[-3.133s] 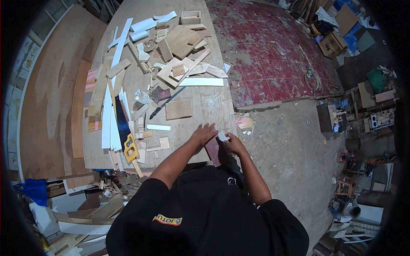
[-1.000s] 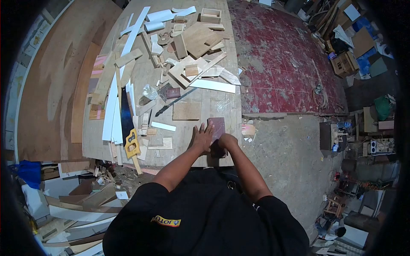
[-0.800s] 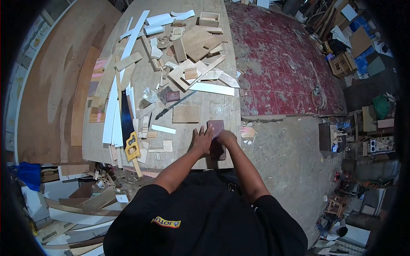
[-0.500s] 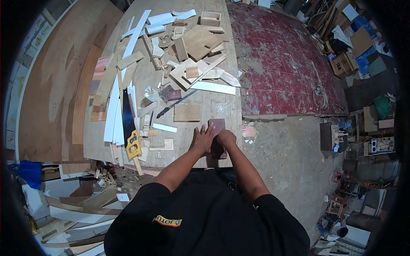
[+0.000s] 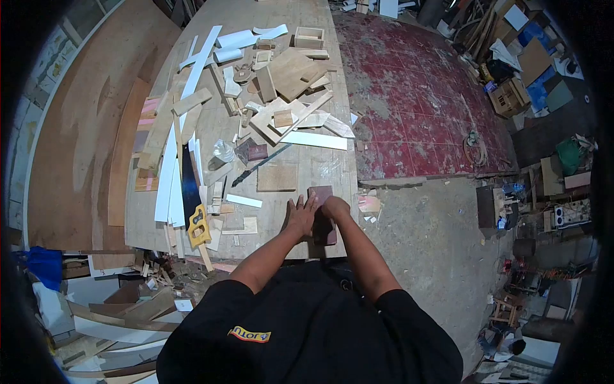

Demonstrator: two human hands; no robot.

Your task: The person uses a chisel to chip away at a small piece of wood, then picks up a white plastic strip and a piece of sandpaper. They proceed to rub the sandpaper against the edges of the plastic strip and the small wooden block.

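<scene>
A reddish-brown strip that looks like sandpaper point(image 5: 324, 237) lies on the workbench near its front right corner. My left hand point(image 5: 300, 216) rests on the strip's left edge, fingers spread and stretched out. Against its right side is my right hand point(image 5: 335, 209), its fingers curled closed. Whatever those fingers hold, if anything, is hidden from above. A square wooden board point(image 5: 277, 177) lies just beyond my left hand, with a white strip point(image 5: 244, 201) to its left.
A yellow-handled saw point(image 5: 199, 227) lies on the left of the bench point(image 5: 268, 217). Several wood offcuts point(image 5: 291, 73) are heaped farther back. A clear plastic cup-like item point(image 5: 222, 152) and a small reddish-brown piece point(image 5: 257, 152) sit mid-bench. A wooden panel point(image 5: 83, 141) stands left.
The whole view has shifted slightly, so the bench appears a little lower and to the left. Both hands stay at the strip, with the right hand slightly nearer its far end.
</scene>
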